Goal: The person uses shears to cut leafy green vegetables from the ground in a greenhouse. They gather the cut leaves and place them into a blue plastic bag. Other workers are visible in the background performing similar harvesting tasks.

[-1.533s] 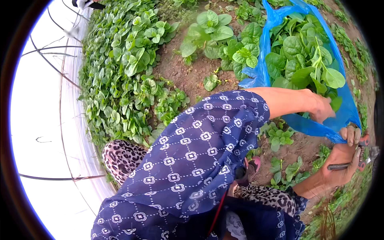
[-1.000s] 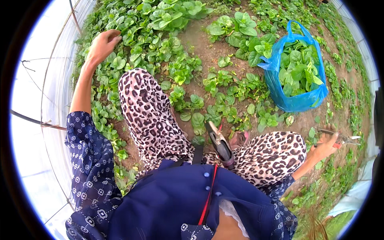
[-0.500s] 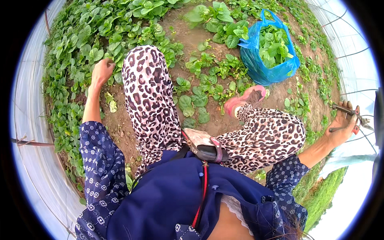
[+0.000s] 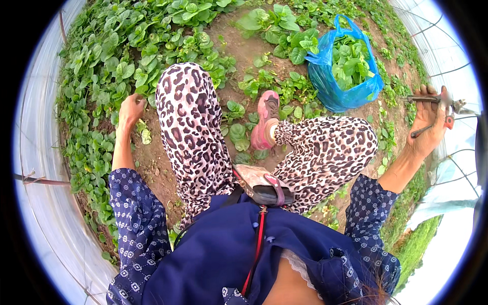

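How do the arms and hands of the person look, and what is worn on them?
Both arms wear dark blue sleeves with a small white pattern, pushed up near the elbows. The left hand and right hand are bare: no gloves, and no rings or watch that I can see.

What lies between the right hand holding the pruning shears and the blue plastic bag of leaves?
In the head view, between the right hand with its metal pruning shears and the blue plastic bag lies bare brown soil with a few small green leafy plants.
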The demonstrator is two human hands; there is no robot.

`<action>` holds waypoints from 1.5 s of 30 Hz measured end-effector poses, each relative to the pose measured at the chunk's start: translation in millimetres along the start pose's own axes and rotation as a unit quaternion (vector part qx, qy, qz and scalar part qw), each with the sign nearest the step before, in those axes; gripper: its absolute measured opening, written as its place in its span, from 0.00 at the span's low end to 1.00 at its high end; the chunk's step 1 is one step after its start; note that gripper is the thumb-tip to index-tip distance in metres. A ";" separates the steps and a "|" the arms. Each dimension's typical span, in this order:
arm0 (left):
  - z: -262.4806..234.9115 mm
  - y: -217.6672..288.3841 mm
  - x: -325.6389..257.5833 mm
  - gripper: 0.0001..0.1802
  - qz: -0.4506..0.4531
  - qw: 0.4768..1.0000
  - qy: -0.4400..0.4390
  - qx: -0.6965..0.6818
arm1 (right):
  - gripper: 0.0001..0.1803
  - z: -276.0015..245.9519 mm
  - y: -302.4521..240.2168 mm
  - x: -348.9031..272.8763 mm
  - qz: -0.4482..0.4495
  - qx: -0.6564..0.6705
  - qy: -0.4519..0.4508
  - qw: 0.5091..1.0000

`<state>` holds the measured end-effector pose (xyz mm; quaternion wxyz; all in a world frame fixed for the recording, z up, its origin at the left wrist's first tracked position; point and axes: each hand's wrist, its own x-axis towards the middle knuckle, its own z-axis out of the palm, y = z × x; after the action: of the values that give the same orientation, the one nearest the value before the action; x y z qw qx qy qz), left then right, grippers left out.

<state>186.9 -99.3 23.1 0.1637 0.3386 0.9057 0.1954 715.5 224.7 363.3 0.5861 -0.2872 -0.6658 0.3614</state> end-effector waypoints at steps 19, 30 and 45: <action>204.9 229.9 106.9 0.26 0.416 0.853 -0.150 0.276 | 0.24 178.0 241.7 -24.4 0.332 0.247 -0.136 0.900; 269.4 211.7 162.5 0.12 0.451 0.801 -0.265 0.290 | 0.33 197.6 275.7 -41.2 0.400 0.174 -0.203 0.877; 232.3 205.3 163.4 0.08 0.294 0.927 -0.208 -0.107 | 0.33 179.2 281.7 -52.6 0.446 0.255 -0.113 0.850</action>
<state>282.2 210.3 -110.5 0.3189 0.6035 0.6846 0.2557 534.6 318.1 93.5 0.3351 -0.3509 -0.4119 0.7713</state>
